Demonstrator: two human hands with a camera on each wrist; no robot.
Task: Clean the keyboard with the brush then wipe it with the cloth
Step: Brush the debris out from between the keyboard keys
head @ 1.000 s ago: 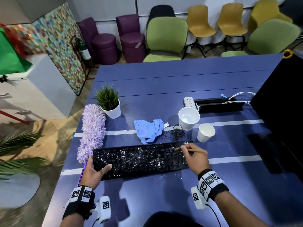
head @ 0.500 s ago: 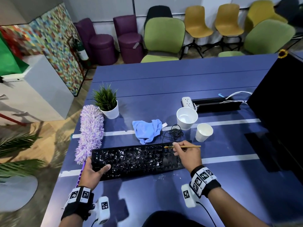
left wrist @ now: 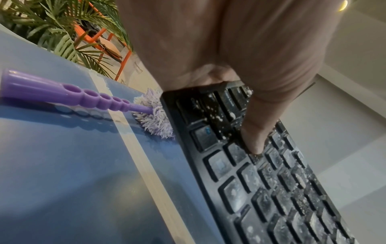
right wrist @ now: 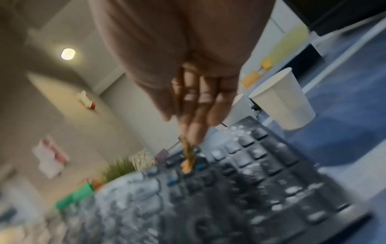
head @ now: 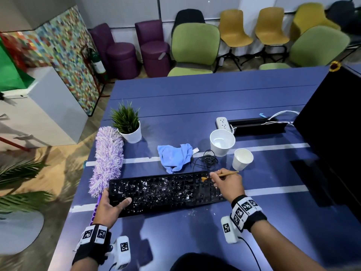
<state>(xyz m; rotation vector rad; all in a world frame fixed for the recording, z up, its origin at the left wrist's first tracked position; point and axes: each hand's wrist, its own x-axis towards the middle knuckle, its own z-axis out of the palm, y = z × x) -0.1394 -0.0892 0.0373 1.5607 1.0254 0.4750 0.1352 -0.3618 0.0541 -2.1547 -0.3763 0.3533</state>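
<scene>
A black keyboard (head: 166, 192) speckled with white crumbs lies across the near part of the blue table (head: 195, 106). My left hand (head: 110, 205) grips its left end, thumb on the keys (left wrist: 252, 142). My right hand (head: 227, 184) pinches a thin wooden brush (head: 224, 175), its orange bristles (head: 204, 178) touching keys near the right end. In the blurred right wrist view the brush tip (right wrist: 186, 166) sits on the keyboard (right wrist: 240, 189). A crumpled light-blue cloth (head: 175, 156) rests just behind the keyboard.
A purple fluffy duster (head: 108, 159) lies left of the keyboard, its handle (left wrist: 62, 94) by my left wrist. Behind stand a potted plant (head: 129, 124), two white cups (head: 222, 141) (head: 242, 159), a coiled black cable (head: 208, 160), a power strip (head: 224, 123) and a black monitor (head: 332, 124) at right.
My right hand has carried the brush leftward along the keyboard's upper right rows, from the far right end toward the centre. The left hand keeps its hold on the keyboard's left end.
</scene>
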